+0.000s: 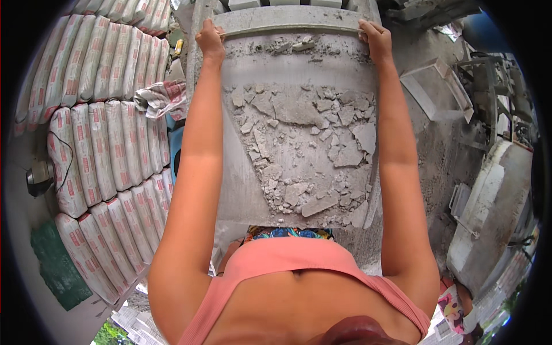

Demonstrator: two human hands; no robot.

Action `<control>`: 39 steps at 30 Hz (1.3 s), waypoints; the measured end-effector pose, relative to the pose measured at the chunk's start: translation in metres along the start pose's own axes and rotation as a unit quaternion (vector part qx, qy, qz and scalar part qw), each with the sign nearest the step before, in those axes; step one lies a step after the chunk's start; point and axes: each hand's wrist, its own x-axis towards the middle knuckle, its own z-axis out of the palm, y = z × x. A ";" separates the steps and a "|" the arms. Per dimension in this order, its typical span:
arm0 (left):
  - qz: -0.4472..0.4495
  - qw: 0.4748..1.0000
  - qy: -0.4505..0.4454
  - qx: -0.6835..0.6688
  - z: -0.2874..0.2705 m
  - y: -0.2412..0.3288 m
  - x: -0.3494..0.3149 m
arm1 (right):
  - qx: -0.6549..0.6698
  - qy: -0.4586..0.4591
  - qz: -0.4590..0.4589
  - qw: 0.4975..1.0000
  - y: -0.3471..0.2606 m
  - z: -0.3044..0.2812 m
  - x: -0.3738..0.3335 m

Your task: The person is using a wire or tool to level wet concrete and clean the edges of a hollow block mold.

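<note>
Both my arms reach forward over a grey, dust-covered worktop (246, 194). My left hand (210, 40) is closed around the left end of a wide, flat, cement-grey board (287, 22) at the far side. On its right end, my right hand (376, 40) is closed as well. The board lies crosswise, its near edge slightly bowed in this view. Just on the near side of it is a strip of loose grey crumbs (299, 44). Closer to my body, broken slabs and crumbs of dried grey mortar (310, 144) cover much of the worktop.
Stacked, filled sacks (92, 155) rise along the left, with a crumpled sack (162, 99) beside them. Grey blocks (284, 3) stand beyond the board. To the right are an open box-shaped frame (437, 89) on the floor and a large whitish, dirty container (489, 213).
</note>
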 end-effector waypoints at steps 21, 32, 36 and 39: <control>-0.051 0.998 -0.033 -0.035 -0.043 0.012 -0.167 | -0.031 0.196 0.103 0.975 -0.039 -0.033 -0.224; -0.019 0.998 -0.060 -0.008 -0.096 0.041 -0.257 | 0.028 0.199 0.097 0.975 -0.035 -0.044 -0.289; -0.038 0.995 -0.076 -0.059 -0.105 0.051 -0.285 | -0.026 0.188 0.121 0.974 -0.038 -0.049 -0.318; -0.048 0.993 -0.085 -0.070 -0.122 0.053 -0.300 | -0.011 0.190 0.122 0.974 -0.043 -0.042 -0.339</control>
